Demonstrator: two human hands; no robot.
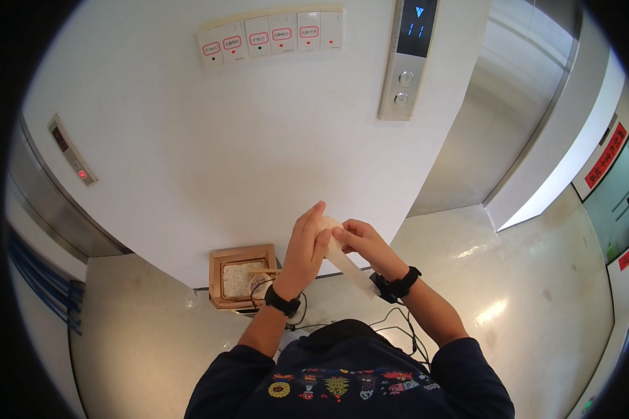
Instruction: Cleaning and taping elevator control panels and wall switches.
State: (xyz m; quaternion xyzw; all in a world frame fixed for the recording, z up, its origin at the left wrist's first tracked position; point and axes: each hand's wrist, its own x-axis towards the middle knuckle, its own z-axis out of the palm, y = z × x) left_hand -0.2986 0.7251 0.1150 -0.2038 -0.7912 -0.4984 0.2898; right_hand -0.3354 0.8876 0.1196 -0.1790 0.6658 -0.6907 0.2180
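Observation:
In front of the white wall, both my hands hold a pale, translucent strip (349, 267) that looks like wide tape. Its upper part is bunched or rolled between my palms, largely hidden by the fingers. The loose length slants down to the right, toward my right wrist. My left hand (306, 248) presses against it from the left, fingers pointing up and thumb bent across. My right hand (362, 241) pinches its upper right side between thumb and curled fingers. Each wrist wears a black band.
Left of my left forearm stands a wood-framed bin top (242, 251) with white granules, a stick and a round white item. Cables (405, 328) hang near my body. Wall switches (272, 35) and a lift call panel (402, 77) are ahead; metal lift doors (500, 91) stand right.

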